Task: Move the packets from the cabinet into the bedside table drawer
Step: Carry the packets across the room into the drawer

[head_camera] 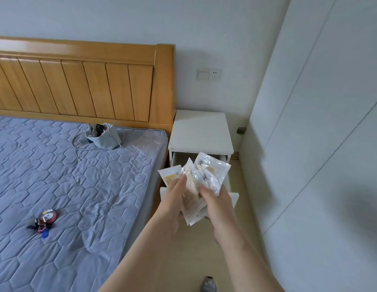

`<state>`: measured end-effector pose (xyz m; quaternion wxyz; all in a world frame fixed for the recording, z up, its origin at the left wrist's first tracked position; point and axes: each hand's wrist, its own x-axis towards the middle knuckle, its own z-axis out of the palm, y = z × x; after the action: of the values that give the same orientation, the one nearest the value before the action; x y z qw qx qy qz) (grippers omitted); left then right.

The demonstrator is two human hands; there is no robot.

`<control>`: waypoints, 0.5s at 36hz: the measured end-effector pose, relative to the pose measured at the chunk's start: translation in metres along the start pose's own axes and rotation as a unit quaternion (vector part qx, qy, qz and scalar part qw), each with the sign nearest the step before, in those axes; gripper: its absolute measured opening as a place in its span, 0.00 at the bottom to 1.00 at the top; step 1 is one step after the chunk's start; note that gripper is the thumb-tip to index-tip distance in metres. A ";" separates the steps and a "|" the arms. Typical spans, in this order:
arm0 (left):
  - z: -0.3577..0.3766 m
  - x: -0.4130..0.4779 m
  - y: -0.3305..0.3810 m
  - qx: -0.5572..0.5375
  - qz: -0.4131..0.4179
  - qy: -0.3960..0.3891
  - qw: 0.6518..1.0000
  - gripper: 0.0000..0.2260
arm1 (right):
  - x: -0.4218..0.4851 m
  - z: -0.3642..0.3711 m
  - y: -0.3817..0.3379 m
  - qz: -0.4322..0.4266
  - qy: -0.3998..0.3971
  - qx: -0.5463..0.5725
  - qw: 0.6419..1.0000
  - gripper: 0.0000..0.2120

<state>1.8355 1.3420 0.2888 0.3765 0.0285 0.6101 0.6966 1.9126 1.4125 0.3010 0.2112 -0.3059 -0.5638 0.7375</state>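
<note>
Fingers (181,179) of the left hand (172,199) and of the right hand (217,204) are curled round a fanned bundle of packets (211,172), which is gripped from both sides. Just beyond and below the fingertips, the bedside table drawer (235,196) is seen pulled open. The packets are held above it, not yet released.

Risk judged: the film looks slick and the fan is loose, so an outer packet may slide free and fall past the drawer to the floor (240,175).

A yellow mark is noted on the leftmost packet. No writing can be read.
</note>
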 end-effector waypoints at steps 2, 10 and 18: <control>0.008 0.029 0.012 -0.034 -0.015 -0.009 0.999 0.15 | 0.032 -0.002 -0.006 0.010 -0.027 0.001 1.000 0.08; 0.023 0.138 0.058 -0.139 -0.049 -0.022 0.989 0.28 | 0.156 -0.002 -0.039 0.072 -0.091 0.006 0.993 0.07; 0.010 0.221 0.072 -0.152 -0.098 -0.018 0.983 0.26 | 0.245 0.022 -0.039 0.093 -0.093 -0.055 0.990 0.07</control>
<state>1.6476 1.4758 0.2616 0.4538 -0.0759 0.4901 0.7404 1.7186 1.5686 0.2901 0.0709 -0.2982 -0.5901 0.7469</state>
